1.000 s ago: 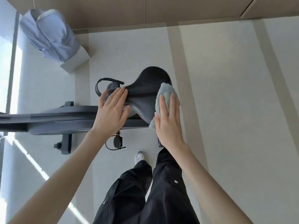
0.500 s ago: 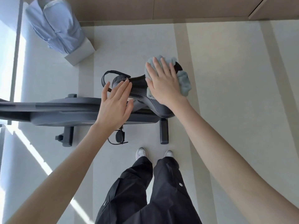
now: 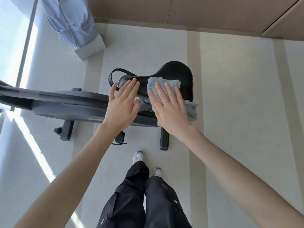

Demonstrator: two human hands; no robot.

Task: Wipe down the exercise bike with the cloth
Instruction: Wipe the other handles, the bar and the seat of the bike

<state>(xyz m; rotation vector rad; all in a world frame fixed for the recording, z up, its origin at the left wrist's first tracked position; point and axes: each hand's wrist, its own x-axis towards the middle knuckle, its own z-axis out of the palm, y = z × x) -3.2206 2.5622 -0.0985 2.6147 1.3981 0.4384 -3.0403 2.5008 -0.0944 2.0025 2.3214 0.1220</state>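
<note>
Seen from above: a person stands beside a dark exercise bike on a pale floor. The left hand lies flat on the narrow nose of the black saddle, fingers straight and slightly apart, steadying it. The right hand, fingers also straight, presses a fluffy pale blue cloth onto the saddle's middle (one end hangs over the near edge). Wiping well calls for a flat palm, even pressure and overlapping strokes toward the wide rear. No brand, label or writing is readable.

A pale blue garment drapes over a white box on the grey floor.
</note>
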